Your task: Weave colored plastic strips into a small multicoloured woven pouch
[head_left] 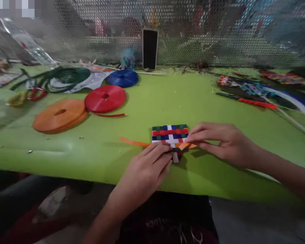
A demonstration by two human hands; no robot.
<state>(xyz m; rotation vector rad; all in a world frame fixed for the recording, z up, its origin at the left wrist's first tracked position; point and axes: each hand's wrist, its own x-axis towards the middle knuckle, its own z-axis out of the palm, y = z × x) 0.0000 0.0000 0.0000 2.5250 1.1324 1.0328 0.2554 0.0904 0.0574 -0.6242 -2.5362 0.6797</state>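
A small woven square of coloured strips [170, 134] lies on the green table [155, 98], with an orange strip [133, 142] running through its near edge and sticking out to the left. My left hand [148, 167] presses its fingers flat on the near edge of the weave. At the weave's right side, my right hand [220, 142] pinches the orange strip's end between its fingertips.
An orange ribbon roll [59, 115], a red roll [105, 98] with a loose tail and a blue roll [123, 78] lie at the left. Green ribbon [63, 76] is piled behind them. Woven bands and a red-handled tool [258, 103] lie at the right. A mesh screen [193, 34] backs the table.
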